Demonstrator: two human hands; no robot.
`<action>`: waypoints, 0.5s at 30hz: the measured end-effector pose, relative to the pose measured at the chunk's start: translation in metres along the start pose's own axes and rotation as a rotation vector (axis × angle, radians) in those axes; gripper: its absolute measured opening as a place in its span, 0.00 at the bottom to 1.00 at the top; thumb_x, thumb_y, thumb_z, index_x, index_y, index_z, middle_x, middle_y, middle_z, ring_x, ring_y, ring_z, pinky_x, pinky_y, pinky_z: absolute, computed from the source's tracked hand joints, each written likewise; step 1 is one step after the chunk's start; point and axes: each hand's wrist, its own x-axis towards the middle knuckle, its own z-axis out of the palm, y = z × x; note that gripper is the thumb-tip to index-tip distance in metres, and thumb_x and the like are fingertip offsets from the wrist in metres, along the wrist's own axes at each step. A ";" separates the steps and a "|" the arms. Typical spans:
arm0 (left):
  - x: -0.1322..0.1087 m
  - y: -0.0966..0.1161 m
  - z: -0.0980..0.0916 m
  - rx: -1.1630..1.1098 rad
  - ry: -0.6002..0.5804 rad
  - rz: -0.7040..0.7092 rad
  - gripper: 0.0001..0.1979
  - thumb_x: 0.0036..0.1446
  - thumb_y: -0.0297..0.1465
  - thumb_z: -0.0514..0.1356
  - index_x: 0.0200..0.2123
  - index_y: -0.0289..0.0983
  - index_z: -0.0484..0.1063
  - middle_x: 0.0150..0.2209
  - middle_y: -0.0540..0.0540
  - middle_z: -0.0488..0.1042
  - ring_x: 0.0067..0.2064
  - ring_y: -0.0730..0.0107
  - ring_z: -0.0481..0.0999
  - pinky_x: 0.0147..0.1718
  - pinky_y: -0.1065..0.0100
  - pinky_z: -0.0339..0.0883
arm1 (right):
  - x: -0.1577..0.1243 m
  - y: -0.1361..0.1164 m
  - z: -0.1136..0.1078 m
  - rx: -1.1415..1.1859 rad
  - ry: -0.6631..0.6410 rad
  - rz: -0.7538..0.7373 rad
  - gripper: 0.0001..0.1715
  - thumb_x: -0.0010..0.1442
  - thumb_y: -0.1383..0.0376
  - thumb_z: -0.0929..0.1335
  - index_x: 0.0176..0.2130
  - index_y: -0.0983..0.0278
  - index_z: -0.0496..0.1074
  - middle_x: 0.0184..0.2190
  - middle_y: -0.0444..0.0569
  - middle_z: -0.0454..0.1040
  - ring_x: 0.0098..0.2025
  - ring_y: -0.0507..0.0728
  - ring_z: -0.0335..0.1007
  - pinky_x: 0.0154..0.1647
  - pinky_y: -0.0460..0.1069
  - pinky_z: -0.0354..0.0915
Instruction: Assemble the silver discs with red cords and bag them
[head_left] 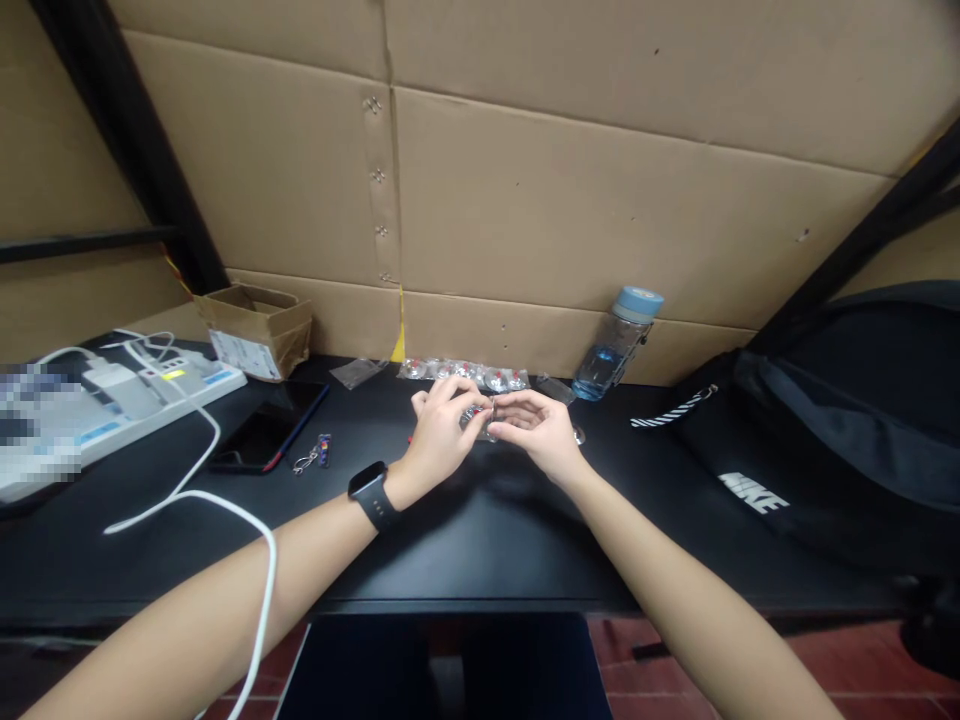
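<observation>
Above the middle of the black desk, my left hand [444, 428] pinches a small red, black and silver patterned piece [471, 413] between thumb and fingers. Facing it, my right hand [541, 428] has its thumb and fingertips closed at the other end, where something thin and shiny shows; my fingers hide most of it. Just behind the hands lies a row of clear packets [495, 378] with round silver and red items inside. A round shiny item [578, 436] peeks out beside my right hand. Left of the hands rests a keychain [323, 451] with a colourful tag.
A tablet [270, 425], an open cardboard box [262, 320] and a power strip [165, 400] occupy the left side. A white cable [217, 498] crosses my left forearm. A water bottle [611, 350] leans at the back right, near a black bag [840, 430].
</observation>
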 end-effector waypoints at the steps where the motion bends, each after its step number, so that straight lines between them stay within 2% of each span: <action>1: 0.000 0.000 0.000 -0.006 -0.005 0.001 0.04 0.66 0.32 0.60 0.39 0.42 0.76 0.46 0.47 0.77 0.51 0.61 0.72 0.44 0.59 0.51 | 0.000 0.000 0.000 0.008 0.003 -0.004 0.27 0.41 0.62 0.82 0.42 0.63 0.78 0.41 0.52 0.83 0.44 0.61 0.81 0.49 0.57 0.77; 8: 0.001 -0.005 0.000 0.021 -0.032 0.033 0.06 0.68 0.32 0.57 0.42 0.42 0.74 0.45 0.48 0.81 0.49 0.62 0.74 0.44 0.59 0.50 | -0.001 -0.007 0.001 -0.007 0.016 -0.033 0.25 0.41 0.62 0.82 0.39 0.62 0.78 0.42 0.52 0.82 0.44 0.61 0.80 0.47 0.56 0.78; 15: 0.005 -0.007 -0.005 -0.086 -0.036 -0.034 0.03 0.63 0.32 0.64 0.40 0.44 0.78 0.42 0.51 0.81 0.49 0.62 0.75 0.46 0.58 0.55 | -0.001 -0.008 0.000 -0.001 -0.013 -0.070 0.22 0.42 0.62 0.82 0.38 0.63 0.77 0.46 0.53 0.80 0.45 0.60 0.79 0.45 0.54 0.77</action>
